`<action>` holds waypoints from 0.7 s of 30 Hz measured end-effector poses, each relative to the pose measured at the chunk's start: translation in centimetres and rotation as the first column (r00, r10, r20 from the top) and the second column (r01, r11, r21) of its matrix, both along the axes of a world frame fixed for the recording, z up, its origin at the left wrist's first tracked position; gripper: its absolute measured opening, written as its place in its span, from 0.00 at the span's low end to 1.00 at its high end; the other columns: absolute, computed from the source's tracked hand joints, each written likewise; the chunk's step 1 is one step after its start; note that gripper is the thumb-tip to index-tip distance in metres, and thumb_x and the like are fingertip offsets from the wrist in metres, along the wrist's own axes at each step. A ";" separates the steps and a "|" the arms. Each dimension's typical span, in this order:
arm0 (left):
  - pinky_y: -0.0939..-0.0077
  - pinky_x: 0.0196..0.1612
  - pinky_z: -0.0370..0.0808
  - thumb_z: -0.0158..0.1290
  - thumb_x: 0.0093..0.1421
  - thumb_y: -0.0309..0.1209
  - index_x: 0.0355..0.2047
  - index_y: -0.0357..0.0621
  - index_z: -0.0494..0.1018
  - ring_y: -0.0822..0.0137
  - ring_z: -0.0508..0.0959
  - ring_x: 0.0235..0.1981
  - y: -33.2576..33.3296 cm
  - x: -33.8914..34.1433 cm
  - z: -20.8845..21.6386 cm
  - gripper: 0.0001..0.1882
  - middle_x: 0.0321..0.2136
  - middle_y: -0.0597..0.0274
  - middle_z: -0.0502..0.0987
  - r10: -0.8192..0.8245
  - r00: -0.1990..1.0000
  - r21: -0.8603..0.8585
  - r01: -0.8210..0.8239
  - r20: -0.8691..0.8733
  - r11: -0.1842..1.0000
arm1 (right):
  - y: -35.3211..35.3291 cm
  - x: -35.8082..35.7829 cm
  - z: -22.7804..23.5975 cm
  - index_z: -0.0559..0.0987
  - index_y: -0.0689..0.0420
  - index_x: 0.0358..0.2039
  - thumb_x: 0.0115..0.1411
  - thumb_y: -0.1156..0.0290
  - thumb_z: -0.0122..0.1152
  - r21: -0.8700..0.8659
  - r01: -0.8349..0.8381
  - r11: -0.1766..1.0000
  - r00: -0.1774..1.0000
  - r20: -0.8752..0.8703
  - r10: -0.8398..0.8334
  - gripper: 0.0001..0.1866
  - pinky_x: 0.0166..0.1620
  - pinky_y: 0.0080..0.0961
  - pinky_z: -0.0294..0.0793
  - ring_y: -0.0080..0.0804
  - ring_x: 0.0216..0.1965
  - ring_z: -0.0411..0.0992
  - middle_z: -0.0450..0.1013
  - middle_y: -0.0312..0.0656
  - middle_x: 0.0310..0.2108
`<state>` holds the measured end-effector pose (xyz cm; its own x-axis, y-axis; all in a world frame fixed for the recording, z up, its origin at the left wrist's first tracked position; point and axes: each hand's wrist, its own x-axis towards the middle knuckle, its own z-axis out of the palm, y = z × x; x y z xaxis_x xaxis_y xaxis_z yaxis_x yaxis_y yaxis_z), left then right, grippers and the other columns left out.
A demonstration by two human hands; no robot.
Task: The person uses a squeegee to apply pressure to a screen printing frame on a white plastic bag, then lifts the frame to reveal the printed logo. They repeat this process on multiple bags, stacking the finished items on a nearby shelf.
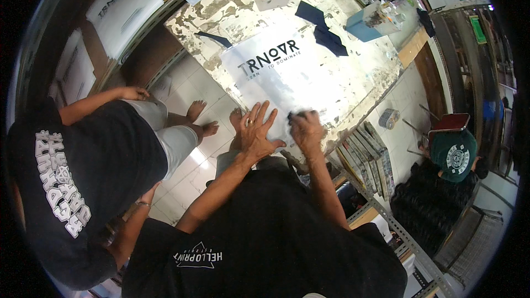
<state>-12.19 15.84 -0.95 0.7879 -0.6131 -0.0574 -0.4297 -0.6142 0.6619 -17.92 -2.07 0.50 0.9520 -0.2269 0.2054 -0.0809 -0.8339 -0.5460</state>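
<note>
A white plastic bag with black printed lettering lies flat on a worn, paint-stained tabletop. My left hand, a ring on one finger, presses its near left part with fingers spread. On the near right part of the bag, my right hand is closed over a small dark wad that looks like cloth; most of it is hidden under the fingers. Dark cloth scraps lie beyond the bag on the right, and another dark strip touches its far left corner.
Clear plastic containers stand at the table's far side and right. More printed white bags lie stacked on a shelf to the left. A person in a black shirt is close at my left. Stacked frames lean at right; another person sits beyond.
</note>
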 end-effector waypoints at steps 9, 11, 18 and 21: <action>0.47 0.69 0.46 0.72 0.35 0.52 0.64 0.49 0.69 0.51 0.51 0.72 0.1 0.0 -0.1 0.53 0.71 0.54 0.56 0.000 1.000 0.000 0.000 -0.027 1.000 | -6.5 -1.6 -1.0 0.83 0.57 0.37 0.50 0.80 0.62 -0.227 0.316 0.921 0.949 0.064 -0.310 0.12 0.36 0.40 0.75 0.46 0.35 0.73 0.75 0.45 0.32; 0.47 0.69 0.45 0.72 0.35 0.53 0.63 0.48 0.70 0.49 0.50 0.72 -0.1 0.0 -0.2 0.54 0.71 0.53 0.56 -0.009 0.999 0.003 0.009 -0.034 1.000 | -6.2 -1.4 -0.7 0.83 0.57 0.36 0.50 0.80 0.62 -0.214 0.311 0.926 0.950 0.080 -0.300 0.11 0.35 0.39 0.75 0.46 0.36 0.72 0.75 0.44 0.33; 0.48 0.69 0.45 0.72 0.35 0.55 0.62 0.45 0.70 0.49 0.51 0.72 0.0 -0.1 -0.7 0.54 0.71 0.51 0.56 -0.009 1.000 0.001 0.009 0.014 1.000 | -5.6 -2.3 -1.4 0.81 0.56 0.31 0.50 0.79 0.63 -0.125 0.141 0.982 0.977 0.177 -0.117 0.07 0.34 0.39 0.74 0.45 0.33 0.72 0.73 0.44 0.30; 0.49 0.68 0.45 0.72 0.34 0.56 0.62 0.44 0.70 0.49 0.52 0.72 0.1 -0.2 -0.8 0.55 0.71 0.50 0.56 -0.025 0.999 0.013 0.025 0.021 1.000 | -8.7 -1.6 -1.4 0.83 0.55 0.35 0.52 0.78 0.62 -0.260 0.360 0.896 0.933 0.106 -0.345 0.09 0.37 0.38 0.74 0.46 0.35 0.73 0.74 0.44 0.31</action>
<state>-12.35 15.89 -1.75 0.7736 -0.6317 -0.0489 -0.4586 -0.6116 0.6447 -19.56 -10.75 -0.95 0.8051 -0.4737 0.3570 -0.3731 -0.8723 -0.3161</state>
